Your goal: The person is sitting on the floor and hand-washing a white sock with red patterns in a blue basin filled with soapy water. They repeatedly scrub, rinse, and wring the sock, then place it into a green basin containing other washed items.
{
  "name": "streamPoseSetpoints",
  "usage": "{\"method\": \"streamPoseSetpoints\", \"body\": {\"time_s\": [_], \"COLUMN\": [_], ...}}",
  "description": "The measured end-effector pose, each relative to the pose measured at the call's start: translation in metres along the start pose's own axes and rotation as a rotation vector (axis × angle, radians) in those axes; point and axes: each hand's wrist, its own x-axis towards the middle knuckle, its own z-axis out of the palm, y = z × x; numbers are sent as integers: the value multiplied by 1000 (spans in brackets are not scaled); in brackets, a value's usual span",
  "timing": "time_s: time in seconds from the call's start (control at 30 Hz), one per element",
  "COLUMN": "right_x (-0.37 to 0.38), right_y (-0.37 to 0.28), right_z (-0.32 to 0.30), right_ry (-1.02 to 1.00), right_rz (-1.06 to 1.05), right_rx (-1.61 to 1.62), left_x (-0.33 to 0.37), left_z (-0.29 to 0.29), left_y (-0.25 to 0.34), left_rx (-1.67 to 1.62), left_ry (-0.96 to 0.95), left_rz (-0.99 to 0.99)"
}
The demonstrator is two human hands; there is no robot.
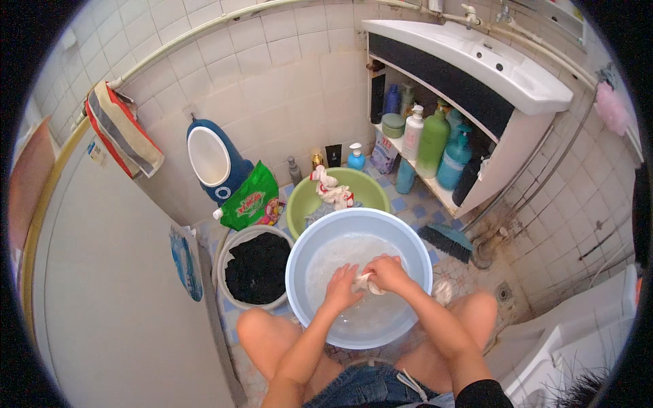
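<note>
A light blue basin [360,219] stands between my knees, holding cloudy, sudsy water [333,255]. My right hand [386,273] is closed on a small white cloth [373,285] over the middle of the basin. What kind of garment it is, I cannot make out. Close by on the left, my left hand [342,287] is spread with its fingers stretched toward the cloth. Behind the blue basin, a green basin [373,187] holds white and red laundry [333,193] and a greyish piece. Dark clothes [258,268] fill a round, pale tub at the left.
A green detergent pouch [248,200] leans by the wall near a blue-and-white child's urinal [209,158]. Bottles [432,143] crowd the shelf under the white sink [469,58]. A dark-bristled brush head [447,243] lies right of the basin. A grey-white panel [129,272] stands at left.
</note>
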Motion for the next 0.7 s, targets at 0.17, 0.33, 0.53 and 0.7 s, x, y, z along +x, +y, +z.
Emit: {"method": "streamPoseSetpoints", "body": {"time_s": [0.17,0.33,0.53,0.7], "right_x": [7,20,20,43], "right_y": [15,33,42,36], "right_z": [-35,-42,-7,-2], "right_ry": [193,-20,20,38], "right_rz": [-258,14,20,-45], "right_rx": [136,468,587,618], "left_x": [25,7,12,23], "left_z": [-23,-3,-13,4], "left_y": [8,-16,22,-8], "left_rx": [-428,-900,-400,-566], "left_ry": [-462,-174,-193,-48], "left_rz": [-439,-432,-308,-377]}}
